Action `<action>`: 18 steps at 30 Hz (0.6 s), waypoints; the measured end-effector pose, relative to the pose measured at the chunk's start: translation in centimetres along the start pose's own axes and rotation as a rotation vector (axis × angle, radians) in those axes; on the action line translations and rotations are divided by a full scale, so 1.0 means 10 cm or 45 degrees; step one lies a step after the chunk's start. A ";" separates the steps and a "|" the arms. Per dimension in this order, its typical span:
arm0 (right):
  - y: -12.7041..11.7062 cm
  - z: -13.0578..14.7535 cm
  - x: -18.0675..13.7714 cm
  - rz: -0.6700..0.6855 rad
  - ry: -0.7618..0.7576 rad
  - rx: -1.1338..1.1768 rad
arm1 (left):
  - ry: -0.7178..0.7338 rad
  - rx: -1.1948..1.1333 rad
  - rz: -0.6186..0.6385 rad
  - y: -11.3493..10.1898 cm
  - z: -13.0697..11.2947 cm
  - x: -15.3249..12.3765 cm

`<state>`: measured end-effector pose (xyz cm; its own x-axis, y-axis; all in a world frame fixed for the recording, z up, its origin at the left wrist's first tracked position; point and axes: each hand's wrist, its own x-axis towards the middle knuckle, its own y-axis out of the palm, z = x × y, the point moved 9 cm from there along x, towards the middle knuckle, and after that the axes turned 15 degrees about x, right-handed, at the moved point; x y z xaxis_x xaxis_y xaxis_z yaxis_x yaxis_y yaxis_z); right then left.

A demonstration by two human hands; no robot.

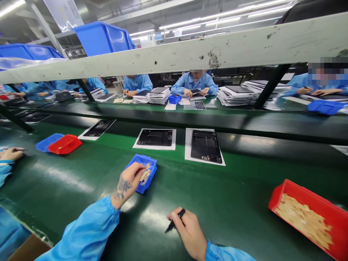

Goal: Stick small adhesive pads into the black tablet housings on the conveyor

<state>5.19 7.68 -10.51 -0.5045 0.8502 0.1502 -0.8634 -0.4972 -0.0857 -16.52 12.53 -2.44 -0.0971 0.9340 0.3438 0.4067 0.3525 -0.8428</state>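
Observation:
My left hand (130,183) reaches over a small blue bin (152,170), thumb and fingertips pinched together at a small tan piece (147,166). Several more flat tan pieces (145,177) lie in that bin; my fingers hide some of them. Lower and further right, my right hand (190,232) is closed around a black pointed tool (175,221), held like a pen with its tip down, close over the green bench (217,203). Whether this tool is a marker or tweezers I cannot tell.
Black flat panels (154,137) on white sheets lie along the far side. A red bin (285,195) of tan strips stands at right, blue and red bins (65,144) at left. A co-worker's hand (12,154) shows far left. A white beam (174,54) crosses above.

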 end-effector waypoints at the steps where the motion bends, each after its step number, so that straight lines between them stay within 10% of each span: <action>1: -0.03 0.00 0.01 -0.029 0.006 0.057 | 0.058 -0.046 -0.020 -0.01 -0.16 -0.08; 7: -0.60 -0.27 0.21 -0.418 0.168 0.408 | 0.580 -0.372 0.180 0.57 -1.08 -0.74; 11: -1.32 -0.39 0.36 -0.688 0.286 0.100 | 0.468 -0.410 0.283 1.00 -1.06 -0.85; 18: -2.04 -0.41 0.55 -0.715 0.329 -0.557 | 0.301 -0.530 0.323 1.11 -0.95 -0.69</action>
<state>20.04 23.24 -11.92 0.0737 0.9957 0.0555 -0.8855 0.0909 -0.4556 -2.76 9.41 -10.22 0.2386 0.9312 0.2754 0.7210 0.0201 -0.6926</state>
